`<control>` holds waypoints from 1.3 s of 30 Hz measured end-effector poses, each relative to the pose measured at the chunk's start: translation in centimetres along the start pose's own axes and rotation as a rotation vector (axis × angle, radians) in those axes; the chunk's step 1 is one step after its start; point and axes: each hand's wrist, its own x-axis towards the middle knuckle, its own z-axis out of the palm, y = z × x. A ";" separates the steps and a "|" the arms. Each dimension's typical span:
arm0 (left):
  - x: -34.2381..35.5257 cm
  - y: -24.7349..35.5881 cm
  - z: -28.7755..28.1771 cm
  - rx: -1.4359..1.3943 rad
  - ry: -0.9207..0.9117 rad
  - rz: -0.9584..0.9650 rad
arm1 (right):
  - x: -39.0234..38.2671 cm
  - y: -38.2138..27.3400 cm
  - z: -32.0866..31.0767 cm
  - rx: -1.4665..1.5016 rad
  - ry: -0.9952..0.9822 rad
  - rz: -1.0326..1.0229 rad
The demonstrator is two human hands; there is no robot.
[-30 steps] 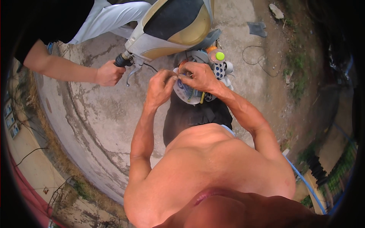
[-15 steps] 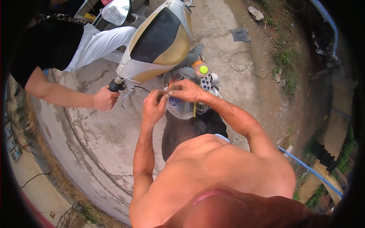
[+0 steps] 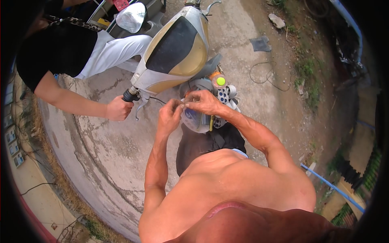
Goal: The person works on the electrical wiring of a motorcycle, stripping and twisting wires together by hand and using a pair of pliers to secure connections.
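Note:
In front of my body the fingertips of my left hand [image 3: 169, 117] and my right hand [image 3: 204, 103] meet in a pinch. Whatever they hold is too small to make out. A thin black cable [image 3: 158, 99] runs from beside the scooter's brake lever [image 3: 142, 107] toward my left fingers, where its end is hidden. The scooter [image 3: 177, 50], with white, gold and black front panels, stands ahead to the left. Just below my hands is a whitish plastic bag or tub [image 3: 197, 122] with a yellow-handled tool [image 3: 211, 122] at its side.
A person in a black top [image 3: 60, 46] grips the scooter's handlebar grip [image 3: 130, 95] at my left. Beyond my right hand are a bottle with a yellow-green cap [image 3: 221, 81] and a dotted white item [image 3: 222, 95]. Loose wire [image 3: 265, 75] and a grey scrap [image 3: 260, 44] lie on the ground.
The whole view has shifted slightly, so the scene sits farther right and lower. My hands stay fingertip to fingertip, with only a small change in the fingers.

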 end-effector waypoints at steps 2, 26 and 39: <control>0.2 -0.7 -0.2 0.033 -0.009 -0.013 | -0.1 0.0 0.1 -0.095 0.021 -0.090; 1.4 -2.4 -0.9 0.066 0.000 0.090 | 0.2 1.6 1.2 -0.426 0.234 -0.483; 1.7 -2.1 -1.7 0.103 -0.083 0.066 | 0.6 0.7 1.0 -0.382 0.219 -0.474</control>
